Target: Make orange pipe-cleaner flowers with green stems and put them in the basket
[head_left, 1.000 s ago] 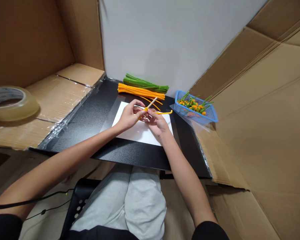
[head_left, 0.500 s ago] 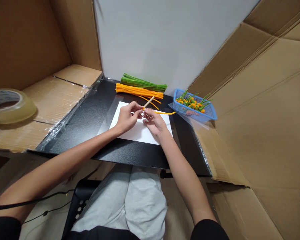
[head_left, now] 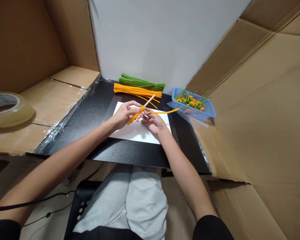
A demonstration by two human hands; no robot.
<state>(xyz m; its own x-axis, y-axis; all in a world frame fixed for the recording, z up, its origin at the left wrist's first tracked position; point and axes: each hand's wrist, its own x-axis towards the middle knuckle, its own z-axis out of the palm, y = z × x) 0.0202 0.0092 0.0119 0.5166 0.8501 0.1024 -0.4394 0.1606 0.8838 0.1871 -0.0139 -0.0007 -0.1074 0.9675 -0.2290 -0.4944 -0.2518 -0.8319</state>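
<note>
My left hand (head_left: 125, 114) pinches a thin pale wooden stick (head_left: 150, 99), tilted up to the right above a white sheet (head_left: 130, 135). Around the stick's lower part runs a coiled orange pipe cleaner (head_left: 137, 115). Its loose tail (head_left: 167, 112) stretches off to the right, past my right hand. My right hand (head_left: 153, 122) is closed, thumb and fingertips on the pipe cleaner where it leaves the coil. Some of my fingertips are hidden behind the coil and the other hand.
Behind the sheet lie bundles of orange pipe cleaners (head_left: 137, 90) and green pipe cleaners (head_left: 141, 82). A blue basket (head_left: 200, 114) at the right holds small orange pieces with green stems. A tape roll (head_left: 22, 110) lies on cardboard at the left. Cardboard walls (head_left: 260, 110) flank the black table (head_left: 130, 155).
The coil on the stick, mostly covered by my fingers before, now shows. My left hand has shifted slightly left, and the loose tail points more upward to the right.
</note>
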